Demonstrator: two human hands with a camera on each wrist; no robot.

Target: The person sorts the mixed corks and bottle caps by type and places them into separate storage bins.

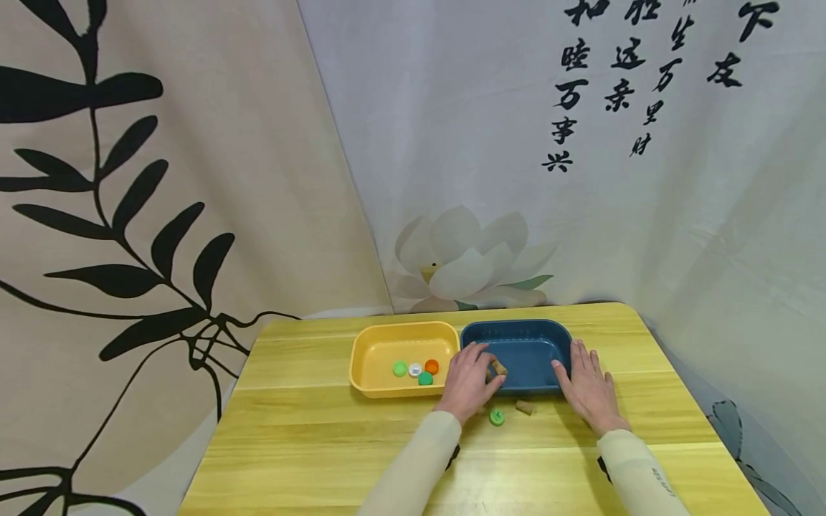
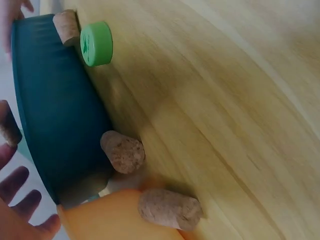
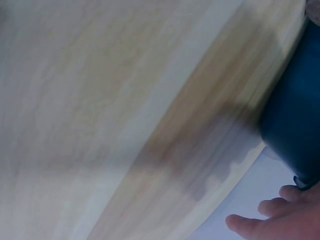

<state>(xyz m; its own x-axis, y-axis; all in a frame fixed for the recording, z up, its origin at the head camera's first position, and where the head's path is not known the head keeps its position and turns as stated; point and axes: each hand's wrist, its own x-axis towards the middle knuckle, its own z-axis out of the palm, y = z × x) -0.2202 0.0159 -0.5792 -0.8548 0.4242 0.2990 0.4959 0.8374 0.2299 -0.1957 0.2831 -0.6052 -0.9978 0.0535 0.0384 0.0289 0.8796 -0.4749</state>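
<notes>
The left hand (image 1: 466, 383) pinches a cork (image 1: 499, 368) over the near left part of the blue tray (image 1: 525, 390); in the left wrist view that cork (image 2: 8, 124) is at the left edge, by the fingertips. The right hand (image 1: 590, 393) lies with straight fingers against the blue tray's right side. On the table before the blue tray are a green cap (image 1: 496, 417) and a cork (image 1: 524, 407). Two more corks, one (image 2: 123, 151) by the blue tray and one (image 2: 170, 209) by the yellow tray, show in the left wrist view.
A yellow tray (image 1: 387, 393) stands left of the blue one, holding a light green cap (image 1: 400, 368), a white cap (image 1: 415, 370), an orange cap (image 1: 432, 367) and a darker green cap (image 1: 425, 378). Printed curtains hang behind the wooden table (image 1: 290, 444).
</notes>
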